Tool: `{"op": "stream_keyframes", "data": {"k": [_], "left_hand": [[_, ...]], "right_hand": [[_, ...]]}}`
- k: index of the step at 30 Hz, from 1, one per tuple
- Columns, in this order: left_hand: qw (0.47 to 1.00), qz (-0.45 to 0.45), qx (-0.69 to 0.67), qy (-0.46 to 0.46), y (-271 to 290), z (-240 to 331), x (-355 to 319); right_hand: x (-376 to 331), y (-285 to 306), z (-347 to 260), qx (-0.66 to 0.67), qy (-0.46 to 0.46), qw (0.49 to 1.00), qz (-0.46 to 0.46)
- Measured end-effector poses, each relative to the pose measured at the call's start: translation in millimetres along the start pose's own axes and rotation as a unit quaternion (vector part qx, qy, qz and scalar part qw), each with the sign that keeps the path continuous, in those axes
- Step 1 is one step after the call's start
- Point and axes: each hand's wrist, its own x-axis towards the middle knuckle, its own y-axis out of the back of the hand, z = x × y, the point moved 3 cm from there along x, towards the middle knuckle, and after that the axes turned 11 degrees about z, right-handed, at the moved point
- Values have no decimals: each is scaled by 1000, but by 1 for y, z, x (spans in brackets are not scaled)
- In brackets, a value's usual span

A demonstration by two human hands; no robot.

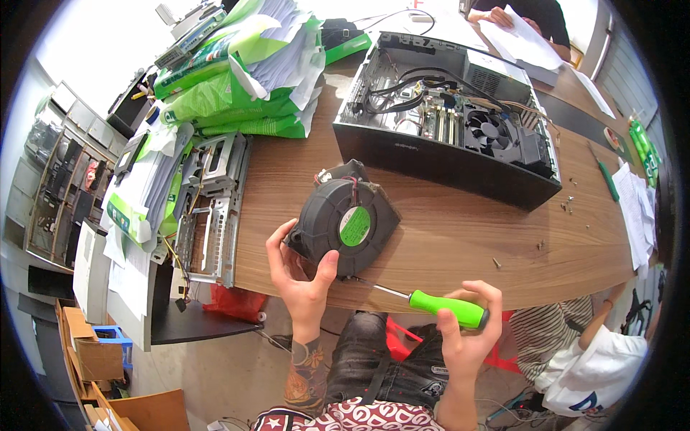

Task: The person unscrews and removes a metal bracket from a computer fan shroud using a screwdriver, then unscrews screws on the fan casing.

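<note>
A black blower fan [320, 223] with a round green label stands on edge at the table's near side. My left hand [302, 284] grips it from the left and below, thumb on its front face. In my right hand [471, 323] is a screwdriver [445, 307] with a bright green handle, its fingers closed around the handle. The screwdriver's thin shaft points left at the fan's lower edge; whether the tip touches a screw is too small to tell. Thin wires and a small connector show at the fan's top.
Beyond the fan lies an open black computer case [445, 161] with cables and a cooling fan inside. Loose screws [497, 263] lie on the table's right, near a green-handled screwdriver [607, 179]. Metal brackets [215, 215] and green paper packs [230, 100] stand left. Another person's hand [496, 17] holds paper.
</note>
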Motion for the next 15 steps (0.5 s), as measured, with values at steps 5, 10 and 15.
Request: {"op": "stream_keyframes", "data": {"k": [5, 10, 15], "left_hand": [[1000, 3, -6, 4, 0, 0, 0], [1000, 7, -5, 5, -1, 1, -1], [1000, 13, 5, 9, 1, 1, -2]], "right_hand": [[0, 5, 13, -17, -116, 993, 3], [8, 5, 1, -67, 38, 996, -44], [12, 7, -11, -91, 77, 989, -82]]}}
